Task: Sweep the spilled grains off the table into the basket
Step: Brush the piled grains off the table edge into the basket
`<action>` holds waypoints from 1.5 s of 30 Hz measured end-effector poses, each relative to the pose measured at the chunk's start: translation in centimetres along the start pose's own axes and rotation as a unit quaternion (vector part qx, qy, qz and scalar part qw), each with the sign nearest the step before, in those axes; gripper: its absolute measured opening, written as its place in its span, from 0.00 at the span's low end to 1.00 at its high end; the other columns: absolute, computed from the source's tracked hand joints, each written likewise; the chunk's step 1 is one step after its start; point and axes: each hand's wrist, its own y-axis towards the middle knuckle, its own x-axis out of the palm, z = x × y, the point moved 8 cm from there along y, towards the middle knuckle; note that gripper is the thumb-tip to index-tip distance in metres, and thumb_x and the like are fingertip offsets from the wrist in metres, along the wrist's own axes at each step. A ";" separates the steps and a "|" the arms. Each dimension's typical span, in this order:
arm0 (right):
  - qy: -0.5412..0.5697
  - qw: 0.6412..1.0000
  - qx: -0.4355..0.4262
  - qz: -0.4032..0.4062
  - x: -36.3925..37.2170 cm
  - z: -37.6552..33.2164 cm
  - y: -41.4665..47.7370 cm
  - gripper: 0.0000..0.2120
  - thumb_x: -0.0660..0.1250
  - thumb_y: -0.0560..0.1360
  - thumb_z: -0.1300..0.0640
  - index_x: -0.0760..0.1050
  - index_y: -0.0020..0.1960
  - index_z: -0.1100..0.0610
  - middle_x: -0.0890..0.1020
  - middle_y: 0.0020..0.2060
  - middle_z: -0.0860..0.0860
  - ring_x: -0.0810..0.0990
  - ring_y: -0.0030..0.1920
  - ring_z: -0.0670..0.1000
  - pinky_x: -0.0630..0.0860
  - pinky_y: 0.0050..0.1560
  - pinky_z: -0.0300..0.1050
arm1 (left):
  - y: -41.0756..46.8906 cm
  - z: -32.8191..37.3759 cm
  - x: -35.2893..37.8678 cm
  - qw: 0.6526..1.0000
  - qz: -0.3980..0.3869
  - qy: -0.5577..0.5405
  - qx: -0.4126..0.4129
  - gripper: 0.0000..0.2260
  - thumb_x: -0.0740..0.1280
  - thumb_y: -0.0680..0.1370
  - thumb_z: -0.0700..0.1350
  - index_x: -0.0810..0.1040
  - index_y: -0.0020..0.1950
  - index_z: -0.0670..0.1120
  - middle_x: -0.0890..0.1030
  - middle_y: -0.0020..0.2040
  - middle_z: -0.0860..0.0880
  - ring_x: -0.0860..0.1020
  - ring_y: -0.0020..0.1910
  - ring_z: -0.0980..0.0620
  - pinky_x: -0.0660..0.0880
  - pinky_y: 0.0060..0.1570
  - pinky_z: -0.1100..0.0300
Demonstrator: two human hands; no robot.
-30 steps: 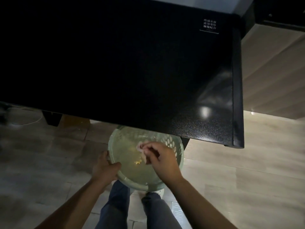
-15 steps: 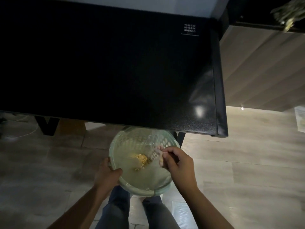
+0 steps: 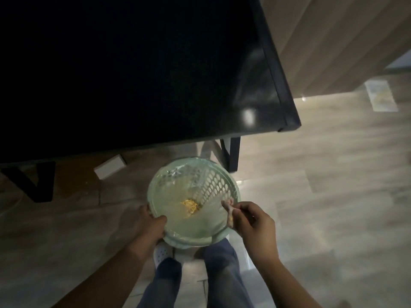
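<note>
Holding the basket (image 3: 212, 185) by its near-left rim, left hand (image 3: 149, 226) fingers curled over the edge. Right hand (image 3: 255, 225) pinches a rag (image 3: 229, 211) right at the basket's right rim. Grains (image 3: 190, 206) sit in a small pile mid-basket, just left of the rag. Counter (image 3: 133, 74) is up ahead, its edge apart from the basket, too dark to spot leftovers tbh. If any remain, the rag hand is nearer that corner, so I'd guess it goes up.

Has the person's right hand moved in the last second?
Yes. The right hand moved rightward and away from the table's near edge, from over the basket's middle to its right rim.
</note>
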 end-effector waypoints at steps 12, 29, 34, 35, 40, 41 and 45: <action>-0.032 0.997 0.053 0.044 7.5 11.6 -2.0 0.10 0.67 0.75 0.65 0.79 0.43 0.50 0.83 0.35 0.46 0.81 0.35 0.44 0.74 0.33 0.32 | 6.8 -7.6 1.2 0.996 0.009 0.079 0.030 0.24 0.68 0.70 0.32 0.69 0.65 0.40 0.75 0.53 0.44 0.74 0.48 0.47 0.78 0.49 0.46; 0.069 0.994 0.020 0.087 10.0 26.8 8.0 0.07 0.67 0.76 0.66 0.80 0.43 0.57 0.83 0.36 0.43 0.82 0.36 0.42 0.75 0.33 0.31 | 24.3 -18.0 13.5 0.996 0.052 0.054 0.051 0.32 0.69 0.56 0.51 0.74 0.60 0.49 0.81 0.56 0.45 0.81 0.50 0.41 0.79 0.47 0.41; 0.105 0.989 -0.001 0.104 11.2 28.1 12.4 0.06 0.66 0.76 0.66 0.80 0.43 0.58 0.84 0.35 0.46 0.81 0.34 0.41 0.74 0.32 0.32 | 27.9 -16.0 17.0 0.996 0.021 -0.057 0.063 0.23 0.72 0.62 0.44 0.71 0.56 0.53 0.78 0.54 0.51 0.79 0.52 0.45 0.79 0.50 0.42; 0.108 0.989 -0.004 0.100 11.6 28.2 13.3 0.06 0.66 0.76 0.65 0.80 0.43 0.57 0.84 0.36 0.46 0.81 0.35 0.42 0.74 0.33 0.33 | 28.9 -15.5 17.6 0.995 0.011 -0.081 0.065 0.22 0.71 0.64 0.42 0.71 0.56 0.53 0.78 0.54 0.51 0.79 0.53 0.45 0.79 0.50 0.43; 0.090 0.991 -0.027 0.091 13.4 28.3 17.5 0.07 0.66 0.76 0.64 0.80 0.43 0.55 0.84 0.36 0.46 0.82 0.37 0.43 0.76 0.36 0.36 | 33.3 -11.0 19.8 0.981 0.000 -0.172 0.085 0.21 0.70 0.69 0.36 0.72 0.60 0.47 0.79 0.59 0.48 0.79 0.57 0.43 0.80 0.45 0.46; 0.088 0.991 -0.031 0.096 13.5 28.3 18.2 0.07 0.67 0.76 0.64 0.80 0.43 0.55 0.83 0.35 0.46 0.81 0.36 0.43 0.75 0.35 0.36 | 34.2 -10.1 20.2 0.977 0.010 -0.197 0.082 0.19 0.68 0.72 0.32 0.71 0.59 0.46 0.78 0.60 0.47 0.77 0.58 0.43 0.81 0.40 0.51; 0.080 0.991 -0.034 0.101 14.0 28.5 20.2 0.07 0.67 0.76 0.64 0.80 0.44 0.54 0.83 0.36 0.45 0.81 0.37 0.44 0.76 0.36 0.37 | 36.0 -5.9 21.3 0.978 0.033 -0.164 0.126 0.15 0.65 0.74 0.30 0.66 0.48 0.49 0.72 0.59 0.42 0.75 0.48 0.46 0.74 0.22 0.65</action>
